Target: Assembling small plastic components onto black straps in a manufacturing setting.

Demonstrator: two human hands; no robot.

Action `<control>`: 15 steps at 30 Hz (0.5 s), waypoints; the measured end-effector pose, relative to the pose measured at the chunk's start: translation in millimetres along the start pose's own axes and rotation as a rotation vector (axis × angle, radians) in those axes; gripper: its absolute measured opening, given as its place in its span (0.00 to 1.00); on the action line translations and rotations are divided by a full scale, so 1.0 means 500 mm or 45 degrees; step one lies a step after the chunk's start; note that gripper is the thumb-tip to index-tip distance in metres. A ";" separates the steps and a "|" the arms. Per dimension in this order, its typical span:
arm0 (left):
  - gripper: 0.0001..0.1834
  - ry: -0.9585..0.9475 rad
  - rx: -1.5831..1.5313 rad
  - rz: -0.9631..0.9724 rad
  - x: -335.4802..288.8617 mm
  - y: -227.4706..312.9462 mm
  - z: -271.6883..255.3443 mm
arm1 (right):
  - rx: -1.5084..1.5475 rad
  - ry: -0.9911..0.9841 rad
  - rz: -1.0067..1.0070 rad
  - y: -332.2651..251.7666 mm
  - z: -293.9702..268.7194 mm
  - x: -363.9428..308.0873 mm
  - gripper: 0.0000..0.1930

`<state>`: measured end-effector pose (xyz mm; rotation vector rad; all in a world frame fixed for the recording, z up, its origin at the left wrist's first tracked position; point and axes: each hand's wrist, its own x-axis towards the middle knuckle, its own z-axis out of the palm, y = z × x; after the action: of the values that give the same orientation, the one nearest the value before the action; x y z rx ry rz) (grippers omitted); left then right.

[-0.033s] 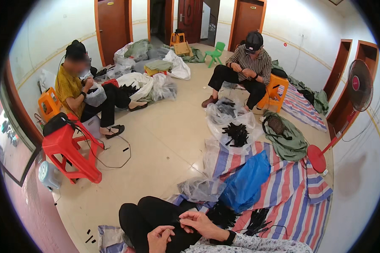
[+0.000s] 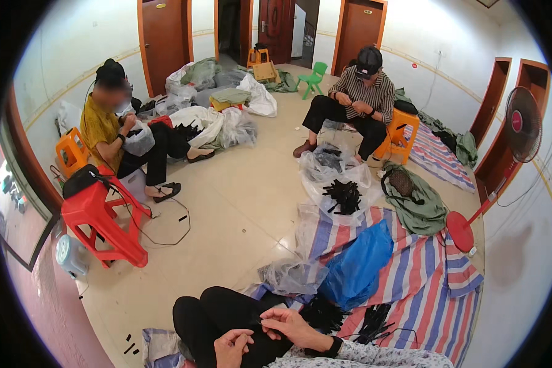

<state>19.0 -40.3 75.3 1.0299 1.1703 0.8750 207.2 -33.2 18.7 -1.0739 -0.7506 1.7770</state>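
Fingers point(image 2: 274, 313) of the right hand point(image 2: 288, 325) are bent inward, thumb and forefinger drawn close; whether they grip something small and dark cannot be told against the black trousers point(image 2: 196, 316). Those of the left hand point(image 2: 233, 345) are curled in, thumb near forefinger, and what they hold, if anything, is hidden.

From the head view, black pieces point(image 2: 322, 314) lie loose in a heap just beyond the right hand, with a second heap point(image 2: 374, 323) to its right, both on the striped sheet point(image 2: 420, 288). Past the knees, a clear bag point(image 2: 291, 276) sits crumpled, its contents too blurred to name. Touching it, a blue bag point(image 2: 361, 264) lies slumped on the sheet; its opaque film hides the inside.

Further off, an opened plastic bag point(image 2: 312, 189) bears a pile of black strips point(image 2: 343, 196), with a dark bundle point(image 2: 330, 157) in clear film behind, before the right-hand co-worker point(image 2: 365, 92). The left-hand co-worker point(image 2: 104, 132) has a cloudy pouch point(image 2: 140, 140) on the lap, filled with something greyish. White sacks point(image 2: 211, 130) lie beyond.
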 end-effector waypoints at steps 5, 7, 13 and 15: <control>0.09 0.015 0.044 -0.050 0.005 -0.006 0.000 | 0.069 0.003 0.016 0.011 -0.009 0.009 0.12; 0.09 0.018 0.048 -0.062 -0.001 -0.003 0.001 | 0.100 0.002 0.024 0.013 -0.007 0.006 0.12; 0.09 0.020 0.060 -0.063 0.008 -0.006 0.003 | 0.086 0.013 0.041 -0.001 -0.013 0.011 0.11; 0.09 0.025 0.058 -0.030 0.017 0.003 0.001 | 0.073 0.016 0.040 -0.014 -0.013 0.019 0.11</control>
<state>21.0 -31.8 74.0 1.0441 1.2214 0.8451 213.6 -21.3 18.2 -1.0625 -0.6744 1.8057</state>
